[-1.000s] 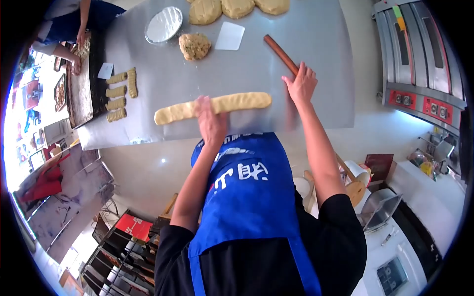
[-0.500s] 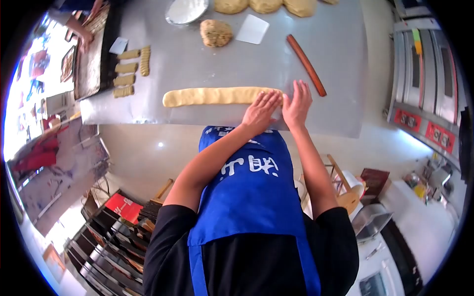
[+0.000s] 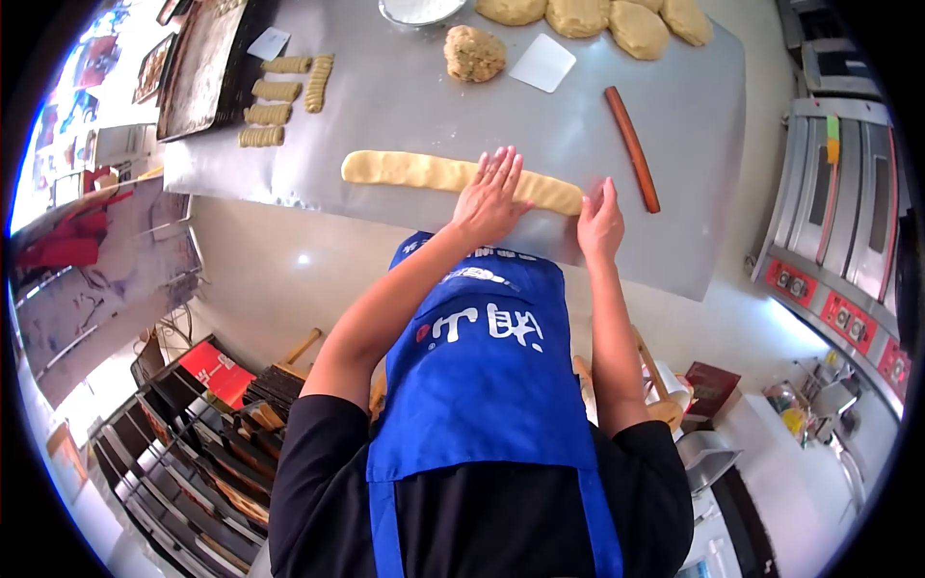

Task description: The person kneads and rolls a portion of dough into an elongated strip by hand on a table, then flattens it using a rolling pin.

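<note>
A long pale dough log [image 3: 409, 171] lies across the metal table, a little flattened, with shallow dents along its top. My left hand [image 3: 489, 198] rests palm down over its middle, fingers stretched out and covering part of it. At the log's right end, my right hand [image 3: 600, 223] stands on edge, its thumb apart from the fingers, touching or almost touching the dough tip. To the right of that hand lies a brown rolling pin [image 3: 632, 149]. Beyond the log sit a speckled lump of filling or dough [image 3: 474, 54] and a white scraper [image 3: 542, 64].
Several dough balls [image 3: 576, 15] and a white-filled bowl [image 3: 420, 10] stand at the table's far side. Ridged dough pieces [image 3: 277, 91] lie at the left, beside a dark baking tray [image 3: 202, 72] and a white card [image 3: 269, 43]. An oven [image 3: 848, 202] is at the right.
My left hand has slid left along the log, from near its right end to its middle. My right hand stays by the end. The view has turned; another person's hand at the tray has left view.
</note>
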### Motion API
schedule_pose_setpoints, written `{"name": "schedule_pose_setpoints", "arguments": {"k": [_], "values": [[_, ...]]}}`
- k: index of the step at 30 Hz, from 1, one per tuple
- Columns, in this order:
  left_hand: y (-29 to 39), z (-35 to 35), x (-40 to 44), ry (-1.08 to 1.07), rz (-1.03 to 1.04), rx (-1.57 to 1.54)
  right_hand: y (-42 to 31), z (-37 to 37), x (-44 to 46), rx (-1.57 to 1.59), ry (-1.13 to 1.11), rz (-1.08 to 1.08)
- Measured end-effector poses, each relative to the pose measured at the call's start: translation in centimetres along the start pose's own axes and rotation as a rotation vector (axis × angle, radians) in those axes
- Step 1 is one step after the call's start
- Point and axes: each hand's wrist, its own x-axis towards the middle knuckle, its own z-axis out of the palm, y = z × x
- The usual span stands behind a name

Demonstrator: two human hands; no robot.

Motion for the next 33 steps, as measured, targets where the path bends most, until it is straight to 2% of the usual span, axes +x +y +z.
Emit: {"name": "schedule_pose_setpoints", "arguments": {"k": [2,4,6,7,8,10,12,14,16,18,19,20,22,23,25,29,30,33], "values": [[-1.8,-0.7,-1.6,0.019,0.037,0.216,0.0,-0.1,-0.2,0.037,-0.013,-0.001],[-2.5,-2.0,-1.2,0.016,0.063,0.214,1.1,0.9,0.0,-0.053,0.081,-0.128],[-3.1,-2.5,-0.3,-0.165,-0.024,-0.026,0.9,0.6,-0.3,-0.076,0.056,-0.146],[-3.7,-2.9,-0.4,-0.031,-0.069,-0.096,0.7,0.4,-0.1,-0.079,0.035,-0.100],[-4.3,-3.6,-0.9,-0.006,-0.077,-0.094,0.6,0.3,0.3,-0.082,0.016,-0.048],[-6.0,-5.4,-3.5,0.085,-0.080,0.274,1.6,0.3,0.3,-0.037,0.039,-0.079],[-8.4,-5.0,-5.1,0.055,-0.024,0.250,1.3,-0.2,0.5,-0.019,0.018,-0.079],[-8.3,-5.8,-4.5,-0.072,-0.075,0.133,0.8,-0.9,0.7,-0.062,0.010,-0.084],[-9.5,-6.8,-4.1,-0.103,-0.109,0.036,0.7,-1.6,0.7,-0.041,-0.039,-0.064],[-11.3,-8.1,-5.2,0.277,-0.244,0.290,2.2,-1.2,1.2,0.018,-0.039,-0.096],[-13.4,-7.8,-6.3,0.254,-0.340,0.284,3.1,-0.9,1.3,0.081,-0.034,-0.119],[-14.5,-8.3,-7.3,0.223,-0.278,0.290,3.1,-1.0,0.8,0.077,-0.036,-0.111],[-15.8,-8.3,-7.3,0.104,-0.309,0.203,2.9,-1.2,1.2,0.006,-0.042,-0.128],[-16.1,-8.7,-7.0,0.110,-0.304,0.202,2.8,-1.2,1.5,0.004,-0.035,-0.131],[-16.8,-9.7,-7.5,0.311,-0.353,0.282,2.5,-1.0,1.4,0.027,-0.027,-0.063],[-19.4,-9.3,-8.7,0.166,-0.398,0.302,2.7,-0.2,1.9,-0.022,0.009,-0.034],[-20.1,-9.0,-8.7,0.239,-0.401,0.187,2.7,-0.1,2.1,-0.024,0.011,-0.033],[-19.5,-8.8,-8.9,0.632,-0.531,0.003,1.6,-0.5,2.1,-0.089,0.011,0.008]]}}
